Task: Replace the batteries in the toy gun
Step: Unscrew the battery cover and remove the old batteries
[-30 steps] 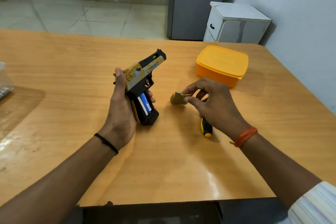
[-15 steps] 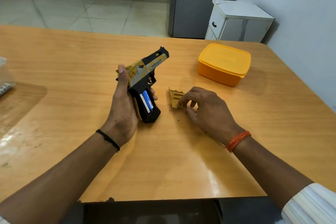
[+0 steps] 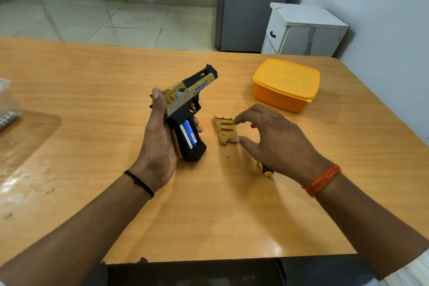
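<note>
Your left hand (image 3: 160,144) holds a closed grip on the toy gun (image 3: 185,109), gold and black, its handle open on blue batteries (image 3: 189,133). On the surface (image 3: 92,100) beside it lie the gold cover (image 3: 225,131) and a screw (image 3: 228,156). Your right hand (image 3: 276,144) hovers, fingers spread, holding nothing.

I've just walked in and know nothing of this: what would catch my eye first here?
The toy gun, black and gold, gripped in the left hand at the middle of the table, its grip open on blue batteries. Beside it lies the gold cover under the right hand, and at the far right an orange box.
</note>
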